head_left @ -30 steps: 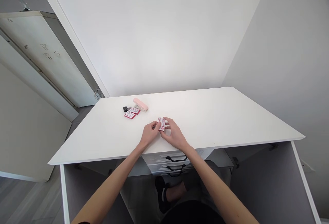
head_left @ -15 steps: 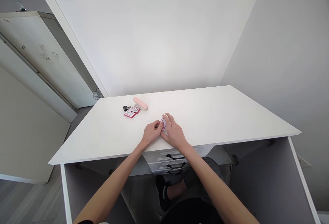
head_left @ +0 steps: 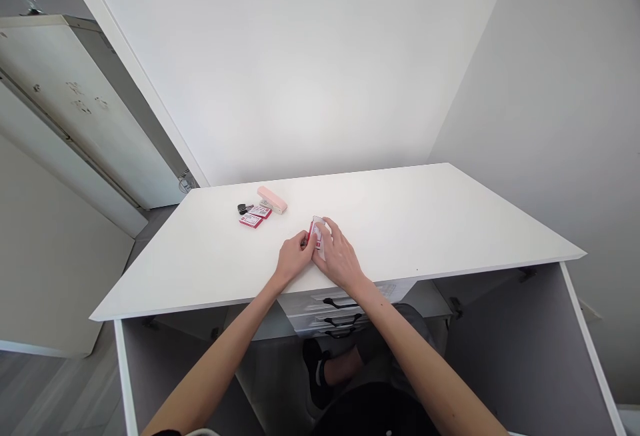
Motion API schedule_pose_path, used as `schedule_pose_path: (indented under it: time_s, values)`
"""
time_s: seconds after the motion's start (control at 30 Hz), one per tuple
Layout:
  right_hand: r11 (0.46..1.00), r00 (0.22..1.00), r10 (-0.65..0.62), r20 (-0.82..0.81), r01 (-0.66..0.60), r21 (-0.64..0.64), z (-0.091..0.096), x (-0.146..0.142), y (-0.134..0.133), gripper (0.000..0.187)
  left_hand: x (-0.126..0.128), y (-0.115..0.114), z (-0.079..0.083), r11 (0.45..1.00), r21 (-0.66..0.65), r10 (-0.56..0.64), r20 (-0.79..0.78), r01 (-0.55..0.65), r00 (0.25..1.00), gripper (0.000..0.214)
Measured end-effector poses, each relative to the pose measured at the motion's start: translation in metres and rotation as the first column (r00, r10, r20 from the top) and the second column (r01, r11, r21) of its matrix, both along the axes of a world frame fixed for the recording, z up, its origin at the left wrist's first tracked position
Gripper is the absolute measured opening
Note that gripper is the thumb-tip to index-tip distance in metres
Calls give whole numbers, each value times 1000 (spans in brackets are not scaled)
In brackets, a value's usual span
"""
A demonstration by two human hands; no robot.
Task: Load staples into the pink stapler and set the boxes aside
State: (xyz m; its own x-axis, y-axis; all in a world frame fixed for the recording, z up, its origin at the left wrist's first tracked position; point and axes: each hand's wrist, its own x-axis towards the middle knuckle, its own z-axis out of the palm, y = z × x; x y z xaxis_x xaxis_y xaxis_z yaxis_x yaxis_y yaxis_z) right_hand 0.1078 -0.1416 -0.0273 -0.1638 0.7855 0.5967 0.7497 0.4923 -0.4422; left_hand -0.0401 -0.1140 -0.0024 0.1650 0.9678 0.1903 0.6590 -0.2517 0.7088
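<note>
Both my hands meet near the front middle of the white table (head_left: pixel 425 223). My right hand (head_left: pixel 338 257) is closed round a small red and white box (head_left: pixel 317 231), which stands tilted on edge under its fingers. My left hand (head_left: pixel 293 259) pinches the box's left end with curled fingers. Most of the box is hidden by my right fingers.
At the back left of the table lie a pink stapler (head_left: pixel 272 200), two small red and white boxes (head_left: pixel 255 216) and a black binder clip (head_left: pixel 243 209). A small drawer unit (head_left: pixel 333 308) with black handles stands under the table. A wall rises behind the table.
The small box went from lying face up between my fingertips to standing on edge, and my right hand has closed over it. The camera has tipped slightly.
</note>
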Motion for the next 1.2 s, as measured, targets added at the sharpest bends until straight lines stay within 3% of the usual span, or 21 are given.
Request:
schedule_pose_path:
  time_s: [0.1, 0.2, 0.3, 0.37, 0.5, 0.6, 0.77, 1.0, 1.2]
  values:
    - [1000, 996, 29, -88, -28, 12, 3, 4, -3, 62, -2, 0, -1, 999, 23, 38, 85, -40, 996, 44]
    - [998, 946, 9, -325, -27, -50, 5, 8, -2, 61, -4, 0, -2, 997, 74, 21, 86, -27, 996, 45]
    - [976, 785, -90, -613, -53, -211, 7, 15, 1, 57, -5, -2, -4, 980, 200, 15, -17, -11, 1000, 44]
    - [943, 676, -167, -717, -102, -315, 9, 19, 3, 55, -5, -3, -5, 962, 272, 14, -96, 13, 995, 41]
    - [914, 645, -163, -747, -187, -360, 10, 23, 5, 48, -2, -5, -5, 954, 292, -25, -145, 67, 989, 38]
    - [918, 643, -131, -754, -208, -337, 9, 24, 6, 45, -2, -5, -3, 973, 225, -57, -14, 59, 998, 38]
    - [902, 615, -104, -781, -272, -334, 8, 26, 6, 51, -3, -4, 4, 1000, -1, -3, 218, 4, 976, 45]
    - [898, 629, -158, -761, -229, -376, 11, 27, 4, 53, -3, -4, 8, 999, -52, 21, 252, -8, 968, 45]
    - [907, 566, -233, -791, -166, -386, 11, 26, 4, 52, -1, -3, 9, 997, -78, 33, 248, -14, 968, 43]
